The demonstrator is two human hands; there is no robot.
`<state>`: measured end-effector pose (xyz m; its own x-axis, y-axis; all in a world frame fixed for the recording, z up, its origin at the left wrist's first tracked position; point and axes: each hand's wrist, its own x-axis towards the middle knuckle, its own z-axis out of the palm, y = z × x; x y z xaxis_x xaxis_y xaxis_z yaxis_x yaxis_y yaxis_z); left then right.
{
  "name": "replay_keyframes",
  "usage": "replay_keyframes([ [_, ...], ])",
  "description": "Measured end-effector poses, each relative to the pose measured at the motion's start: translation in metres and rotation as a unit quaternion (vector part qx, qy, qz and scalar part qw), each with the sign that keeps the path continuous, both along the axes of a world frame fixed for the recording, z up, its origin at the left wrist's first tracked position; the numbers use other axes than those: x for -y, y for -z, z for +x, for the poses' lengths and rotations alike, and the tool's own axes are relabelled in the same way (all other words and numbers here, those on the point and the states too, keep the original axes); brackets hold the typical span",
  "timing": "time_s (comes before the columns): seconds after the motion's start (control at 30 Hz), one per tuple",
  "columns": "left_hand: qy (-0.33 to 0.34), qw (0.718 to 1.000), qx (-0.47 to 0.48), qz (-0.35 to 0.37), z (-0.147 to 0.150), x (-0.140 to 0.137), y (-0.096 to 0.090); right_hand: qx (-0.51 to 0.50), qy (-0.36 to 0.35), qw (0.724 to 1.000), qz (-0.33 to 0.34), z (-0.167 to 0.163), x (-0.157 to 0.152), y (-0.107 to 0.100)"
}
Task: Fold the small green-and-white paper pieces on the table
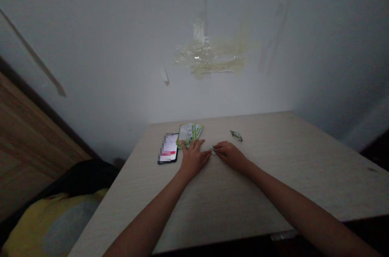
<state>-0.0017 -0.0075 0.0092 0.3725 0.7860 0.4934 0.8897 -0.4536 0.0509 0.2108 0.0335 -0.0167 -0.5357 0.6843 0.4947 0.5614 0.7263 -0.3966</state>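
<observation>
A small pale piece [213, 151], white with a bit of green, is between my two hands just above the table. My right hand [228, 153] pinches it with thumb and fingertips from the right. From the left, the thumb and forefinger of my left hand [193, 157] close at its edge, while the other fingers spread toward a stack of green-and-white printed packets [186, 133]. Whether those fingers touch the stack I cannot tell. A single crumpled green packet [236, 135] lies apart, beyond my right hand. The piece is too small to name exactly.
Left of the stack lies a phone [168, 149] with its screen lit, partly under the packets. The pale wooden table [273, 168] meets a wall [121, 46] with old tape [209, 56] on it. A yellow and grey cushion-like thing [57, 224] is beyond the table's left edge.
</observation>
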Motion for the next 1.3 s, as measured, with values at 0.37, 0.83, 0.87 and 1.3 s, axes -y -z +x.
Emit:
replay_keyframes([
  [0.37, -0.012, 1.0, -0.01, 0.011, 0.0054, -0.002, 0.0017, -0.023, 0.006, 1.0, -0.018, -0.0004, 0.0019, -0.0005],
  [0.83, 0.015, 1.0, -0.01, 0.006, 0.0022, -0.001, 0.0043, -0.01, 0.001, 1.0, -0.024, -0.0002, 0.0021, -0.0044],
  [0.87, 0.017, 1.0, -0.012, 0.006, 0.0026, -0.0016, 0.0041, -0.009, 0.001, 1.0, -0.025, -0.0001, 0.0019, -0.0046],
  [1.3, 0.045, 0.999, -0.025, -0.008, -0.0025, -0.0075, 0.0078, -0.035, 0.006, 0.997, -0.066, 0.0049, -0.0031, -0.0016],
])
